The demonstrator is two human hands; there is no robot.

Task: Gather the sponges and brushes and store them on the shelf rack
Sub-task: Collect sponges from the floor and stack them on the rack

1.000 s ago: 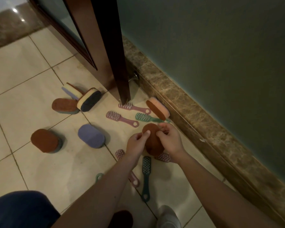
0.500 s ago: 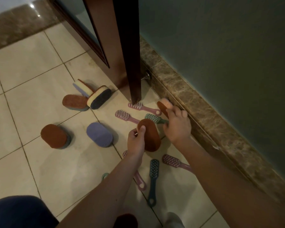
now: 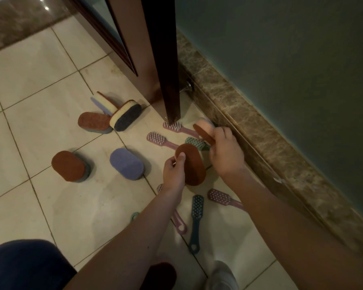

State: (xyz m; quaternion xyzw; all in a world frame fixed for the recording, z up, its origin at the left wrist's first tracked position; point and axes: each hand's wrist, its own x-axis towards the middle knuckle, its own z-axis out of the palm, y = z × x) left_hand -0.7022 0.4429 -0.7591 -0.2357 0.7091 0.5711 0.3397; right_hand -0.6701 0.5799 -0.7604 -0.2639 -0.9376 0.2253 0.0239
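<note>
My left hand (image 3: 174, 174) pinches a brown oval sponge (image 3: 192, 164) by its edge, held just above the tiled floor. My right hand (image 3: 225, 152) grips a pink-and-brown sponge (image 3: 203, 130) beside the stone skirting. Loose on the tiles lie a purple sponge (image 3: 127, 163), a brown sponge (image 3: 69, 166), another brown sponge (image 3: 93, 122), a yellow-and-dark sponge (image 3: 126, 115) and a purple-and-yellow sponge (image 3: 104, 102). Pink brushes (image 3: 158, 140) (image 3: 173, 126) (image 3: 220, 196), a green brush (image 3: 196, 143) and a dark teal brush (image 3: 196, 218) lie around my hands. The shelf rack is not in view.
A dark wooden door edge (image 3: 166, 59) stands over the brushes, with a door stopper (image 3: 188, 86) behind it. A stone skirting (image 3: 270, 147) runs along the green wall on the right. My knee (image 3: 23, 266), a dark red sponge (image 3: 161, 275) and my foot (image 3: 221, 277) are at the bottom.
My right hand let go of the brown sponge, reached toward the skirting and took hold of the pink-and-brown sponge. My left hand kept the brown sponge.
</note>
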